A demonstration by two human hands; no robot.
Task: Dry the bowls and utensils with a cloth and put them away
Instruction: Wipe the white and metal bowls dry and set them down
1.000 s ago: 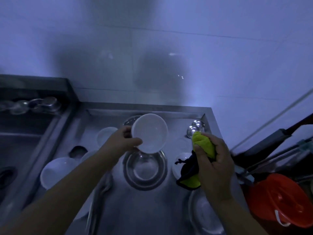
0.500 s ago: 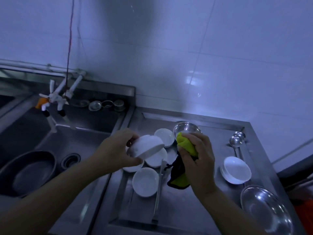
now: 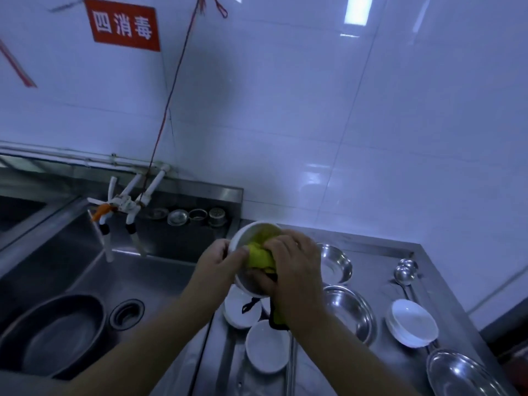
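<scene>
My left hand (image 3: 220, 262) grips the rim of a white bowl (image 3: 243, 234) held up above the steel drainboard. My right hand (image 3: 294, 264) holds a yellow-green cloth (image 3: 258, 254) with a black edge and presses it into the bowl; the cloth's tail hangs below my wrist. Under my hands lie more white bowls (image 3: 267, 347), partly hidden. Steel bowls (image 3: 334, 264) sit to the right, with steel ladles (image 3: 404, 274) and a stack of white dishes (image 3: 411, 322) further right.
A deep steel sink (image 3: 160, 278) lies at the left with a dark basin (image 3: 54, 332) in it and taps (image 3: 125, 207) over it. A steel plate (image 3: 463, 375) sits at the bottom right. The white tiled wall stands close behind the drainboard (image 3: 371, 252).
The view swung left and up. My left hand turned the white bowl open side up, and my right hand moved the cloth from beside the bowl into it.
</scene>
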